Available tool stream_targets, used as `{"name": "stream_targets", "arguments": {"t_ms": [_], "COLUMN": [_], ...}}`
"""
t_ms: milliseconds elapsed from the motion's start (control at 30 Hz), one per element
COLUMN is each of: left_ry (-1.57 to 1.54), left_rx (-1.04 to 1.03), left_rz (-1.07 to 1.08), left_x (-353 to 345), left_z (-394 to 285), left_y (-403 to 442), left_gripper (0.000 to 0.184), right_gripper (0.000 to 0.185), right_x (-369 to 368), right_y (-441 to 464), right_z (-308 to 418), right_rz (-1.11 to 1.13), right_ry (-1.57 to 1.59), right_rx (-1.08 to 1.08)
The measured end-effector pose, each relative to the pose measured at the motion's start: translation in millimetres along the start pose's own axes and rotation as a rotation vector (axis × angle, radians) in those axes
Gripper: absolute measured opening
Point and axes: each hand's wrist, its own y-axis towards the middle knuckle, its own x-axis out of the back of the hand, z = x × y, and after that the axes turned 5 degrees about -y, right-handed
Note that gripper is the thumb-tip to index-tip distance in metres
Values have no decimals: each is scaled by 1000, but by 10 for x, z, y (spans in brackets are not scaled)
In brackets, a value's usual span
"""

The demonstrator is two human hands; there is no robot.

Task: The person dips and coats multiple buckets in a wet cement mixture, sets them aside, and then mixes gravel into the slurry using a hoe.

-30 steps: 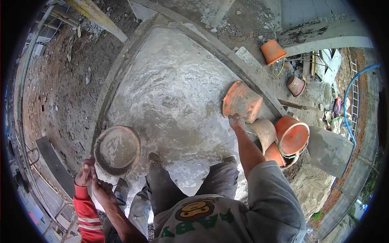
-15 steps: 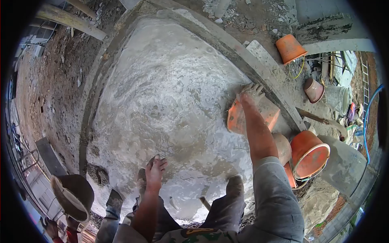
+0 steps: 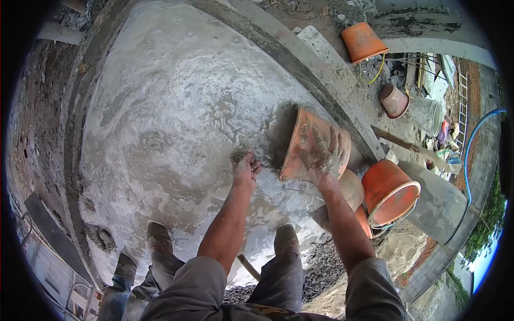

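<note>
An orange bucket [image 3: 317,140] coated in grey lies tipped on its side, its mouth facing left. Dark grey wet material [image 3: 282,131] spreads out at that mouth over the pale wet mix [image 3: 187,96]. My right hand [image 3: 322,156] presses with spread fingers on the bucket's outer side near its base. Close to the lower edge of the rim is my left hand [image 3: 246,168], its fingers curled around a thin handle or wire that seems to run to the bucket; the exact grip is hard to make out.
Other buckets [image 3: 390,192] lie to the right of my right forearm, beside a grey sheet [image 3: 436,203]. A concrete edge [image 3: 321,80] borders the mix. Another orange bucket [image 3: 363,43] rests beyond it. A co-worker's leg [image 3: 119,281] stands at lower left.
The orange bucket has tipped over and dark material has come out of it. My left hand has moved right to the bucket's rim. The co-worker's hands and round container have left the view.
</note>
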Motion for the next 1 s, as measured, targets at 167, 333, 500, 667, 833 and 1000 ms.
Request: {"name": "stream_targets", "arguments": {"t_ms": [167,333,500,667,833,1000], "left_ry": [242,149,83,-167,-130,-6], "left_rx": [-292,-270,7,8,-92,-194], "left_rz": [150,158,193,170,160,39], "left_x": [-668,-317,666,1246,1471,1307], "left_z": [-437,-1066,-1357,-719,-854,-938], "left_y": [-639,-594,-707,-1255,-1662,-2056], "left_gripper": [38,26,42,50,50,43], "right_gripper": [66,64,59,65,59,52], "right_x": [-508,-887,-1119,-1263,-1695,-2002], "right_y": [431,321,290,357,93,-506], "right_z": [-630,101,736,898,1249,1381], "right_rz": [207,225,168,408,527,601], "right_ry": [436,511,606,484,692,855], "right_rx": [-797,-698,-509,-400,-430,-560]}}
